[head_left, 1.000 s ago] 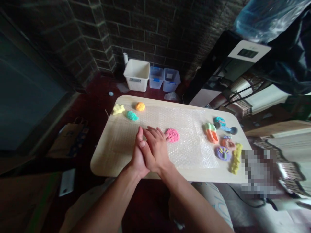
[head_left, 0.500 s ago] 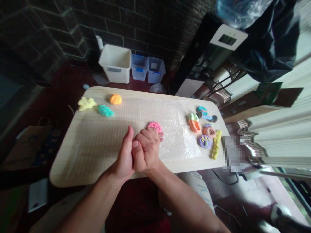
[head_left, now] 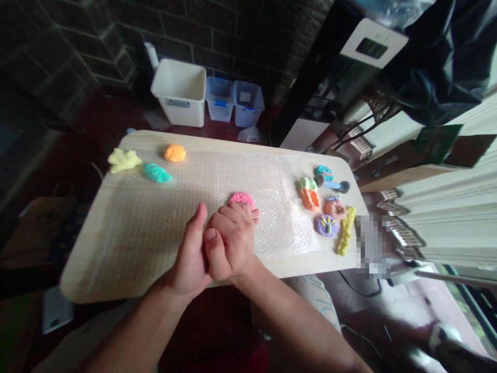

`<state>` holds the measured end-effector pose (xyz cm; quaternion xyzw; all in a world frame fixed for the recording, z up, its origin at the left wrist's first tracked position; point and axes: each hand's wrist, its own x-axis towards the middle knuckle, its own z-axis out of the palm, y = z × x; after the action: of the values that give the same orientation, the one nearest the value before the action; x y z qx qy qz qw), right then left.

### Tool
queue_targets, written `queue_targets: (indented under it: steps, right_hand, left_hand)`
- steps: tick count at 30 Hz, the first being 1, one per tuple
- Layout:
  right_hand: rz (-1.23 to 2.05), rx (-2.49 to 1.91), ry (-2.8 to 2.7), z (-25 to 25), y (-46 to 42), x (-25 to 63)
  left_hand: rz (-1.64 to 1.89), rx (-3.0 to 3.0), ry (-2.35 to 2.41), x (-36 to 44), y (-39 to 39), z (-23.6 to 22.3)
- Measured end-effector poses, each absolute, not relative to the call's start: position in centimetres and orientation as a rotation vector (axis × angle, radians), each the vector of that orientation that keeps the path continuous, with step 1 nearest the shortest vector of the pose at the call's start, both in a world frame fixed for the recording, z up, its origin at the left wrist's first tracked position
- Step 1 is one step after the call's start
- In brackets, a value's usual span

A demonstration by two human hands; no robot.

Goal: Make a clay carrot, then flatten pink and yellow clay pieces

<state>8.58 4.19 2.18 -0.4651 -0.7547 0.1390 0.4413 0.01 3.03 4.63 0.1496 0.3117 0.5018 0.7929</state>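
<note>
My left hand (head_left: 190, 259) and my right hand (head_left: 231, 243) are pressed together above the near middle of the table. The right fingers curl over the left palm. My left thumb stands up, and its fingertips show past the right knuckles. What lies between the palms, if anything, is hidden. Just beyond the knuckles a pink lump of modelling clay (head_left: 241, 198) sits on the bubble wrap (head_left: 217, 171), partly covered by my hands.
At the table's (head_left: 73, 274) far left lie pale yellow clay (head_left: 123, 160), green clay (head_left: 156, 173) and orange clay (head_left: 175, 153). Several clay figures stand right, including a purple disc (head_left: 326, 226) and a yellow strip (head_left: 347, 231). Behind are a white bin (head_left: 186, 111) and clear boxes (head_left: 220, 111).
The view has shifted a little, so the table's left side sits further left. My hands stay clasped in nearly the same pose.
</note>
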Motion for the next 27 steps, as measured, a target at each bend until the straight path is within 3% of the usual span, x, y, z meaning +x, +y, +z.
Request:
queue_targets:
  steps: [8,16,21,27]
  right_hand:
    - [0.717,-1.023,-1.771,3.6,5.0,8.7]
    - [0.772,-1.059,-2.010,5.0,6.6,11.2]
    - [1.060,-1.118,-1.646,4.5,6.7,11.3]
    - [1.264,-1.134,-1.257,3.7,7.8,12.2]
  left_hand:
    - [0.971,0.106,0.552,-2.9,5.6,3.7]
    - [0.909,0.106,0.432,-4.6,7.0,4.1]
    - [1.051,0.159,0.512,-4.4,7.0,3.8]
    - [1.184,0.649,0.718,-3.6,6.9,2.4]
